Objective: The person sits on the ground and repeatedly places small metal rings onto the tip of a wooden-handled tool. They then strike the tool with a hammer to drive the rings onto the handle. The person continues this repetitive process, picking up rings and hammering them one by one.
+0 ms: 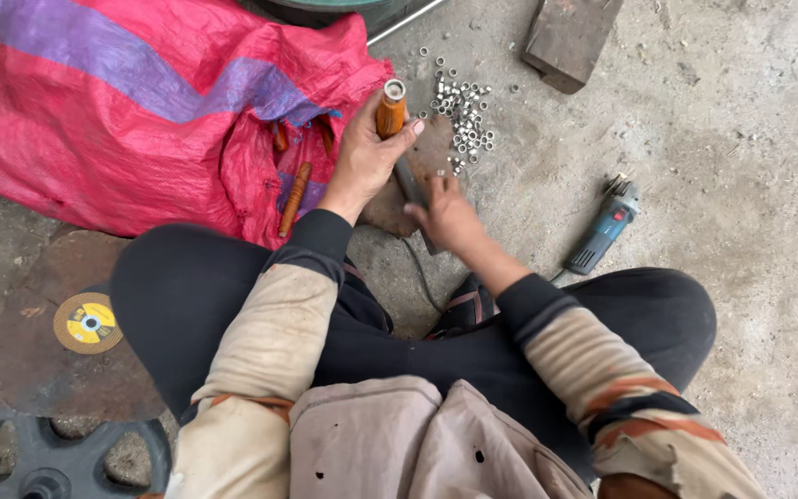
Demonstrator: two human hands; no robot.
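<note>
Both fists closed: left hand (367, 152) grips a smooth orange wooden handle (391, 112), right hand (448, 214) a grey metal bar (410, 181).

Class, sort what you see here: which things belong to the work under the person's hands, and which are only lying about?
In use:
- left hand, closed round the orange wooden handle
- right hand, on the dark metal piece
- small metal rings, heaped close by
- rusty plate beneath

Lying about:
- blue angle grinder
- yellow cutting disc
- metal block
- red sack
</note>
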